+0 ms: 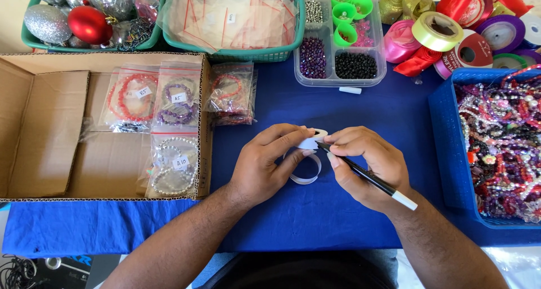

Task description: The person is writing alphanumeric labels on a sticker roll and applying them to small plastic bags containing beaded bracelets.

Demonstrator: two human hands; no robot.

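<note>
White tape strip (307, 164) sits mid-table on blue cloth (338, 221), w/ left hand (265, 165) fingers pinching its top end. Right hand (366, 165) fingers pinch black pen (366, 175), tip touching the strip. Bead bags in box (39, 125) far left.

Worktop (338, 210) covered in matt blue cloth, slightly creased. Cardboard box (51, 125) plain brown, rough, dull. Bracelet bags (177, 103) clear glossy plastic, kinda crinkly. Baubles (89, 24) shiny red, glittery silver. Ribbon rolls (437, 31) satin sheen. Bead tray (338, 63) clear hard plastic. Pen (366, 176) black, smooth plastic, white end. Label strip (307, 179) white paper, matt.
</note>
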